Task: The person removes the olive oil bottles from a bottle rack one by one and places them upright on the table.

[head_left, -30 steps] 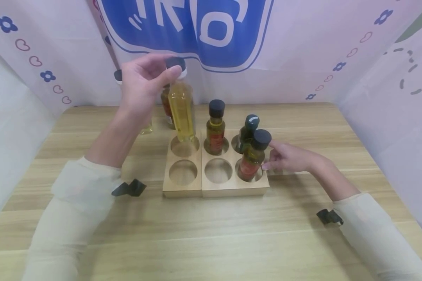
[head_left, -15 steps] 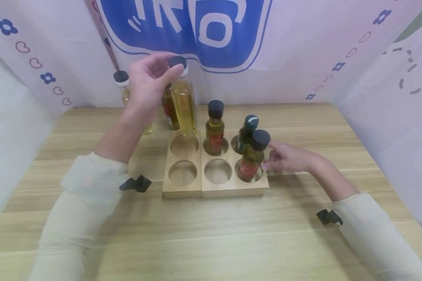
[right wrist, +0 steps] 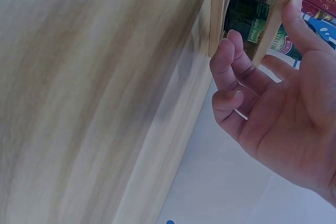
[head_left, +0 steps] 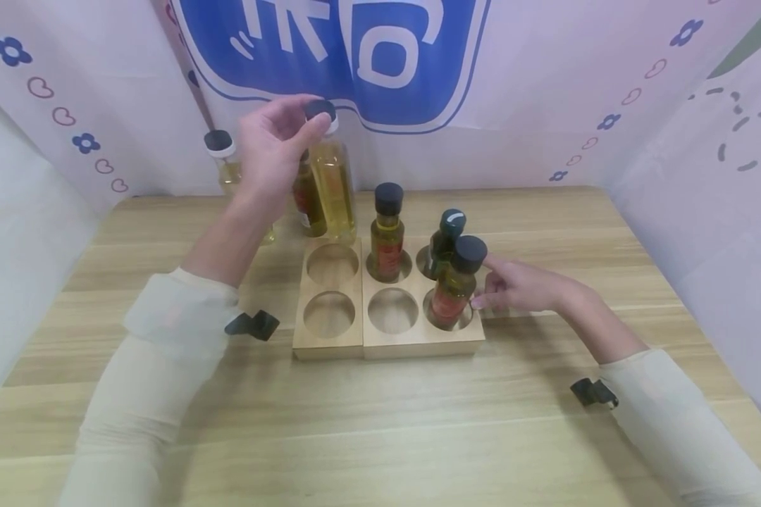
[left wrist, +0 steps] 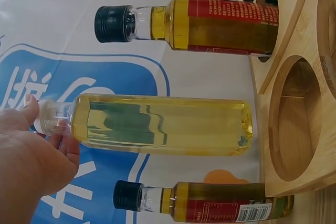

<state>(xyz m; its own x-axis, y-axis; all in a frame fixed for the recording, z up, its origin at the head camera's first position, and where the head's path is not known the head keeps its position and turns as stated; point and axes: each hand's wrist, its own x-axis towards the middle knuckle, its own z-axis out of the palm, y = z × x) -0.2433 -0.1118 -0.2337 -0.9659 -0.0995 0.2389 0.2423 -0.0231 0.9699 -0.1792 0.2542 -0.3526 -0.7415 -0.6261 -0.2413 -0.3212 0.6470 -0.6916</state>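
The person's left hand (head_left: 273, 144) pinches the pale-oil bottle (head_left: 332, 186) at its top, thumb on one side of the dark cap (head_left: 320, 109) and fingers round the other. The right hand (head_left: 523, 285) grips nothing: its thumb and index finger reach out to the right end of the wider rack (head_left: 421, 346), thumb tip at the edge, while the other fingers curl loosely below.

In the left wrist view the grasping thumb and fingers cover most of the cap. From the head, the left wrist hides the middle of a second pale bottle (head_left: 228, 172), and the held bottle partly covers a red-labelled bottle (head_left: 308, 201) behind it. Near the right fingertips, the front bottle (head_left: 454, 289) partly hides the green-capped bottle (head_left: 442, 243). The right wrist view cuts off most of the rack, and how firmly the index finger touches it cannot be told.

The held bottle hangs below the left fingers, cap up and base down, its long axis close to upright. Its base is clear of the narrow rack (head_left: 326, 350), near that rack's rear hole (head_left: 332, 267); whether it is directly above the hole is unclear.
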